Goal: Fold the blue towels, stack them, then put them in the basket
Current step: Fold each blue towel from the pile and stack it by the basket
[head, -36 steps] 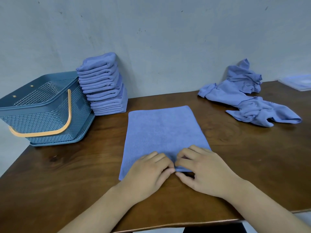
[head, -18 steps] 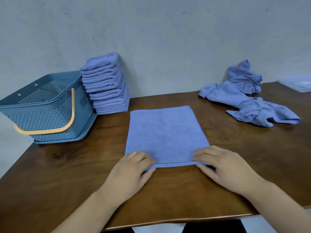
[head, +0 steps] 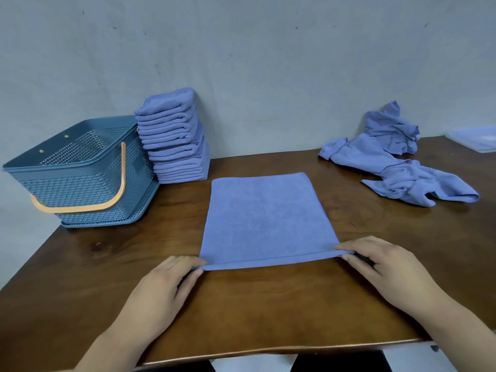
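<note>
A blue towel [head: 265,218], folded into a flat rectangle, lies in the middle of the brown table [head: 241,312]. My left hand [head: 166,285] pinches its near left corner and my right hand [head: 381,264] pinches its near right corner, lifting the near edge slightly. A tall stack of folded blue towels [head: 174,138] stands against the wall at the back left. Beside it, at the table's left end, sits the blue lattice basket [head: 80,178] with an orange handle. Its inside looks empty as far as I can see.
A crumpled heap of unfolded blue towels [head: 397,162] lies at the back right. A pale flat lid or tray [head: 475,138] sits at the far right edge. The grey wall runs right behind the table.
My hands slid apart along the towel's near edge, from the middle out to the two near corners, and now pinch them. The view shifted slightly.
</note>
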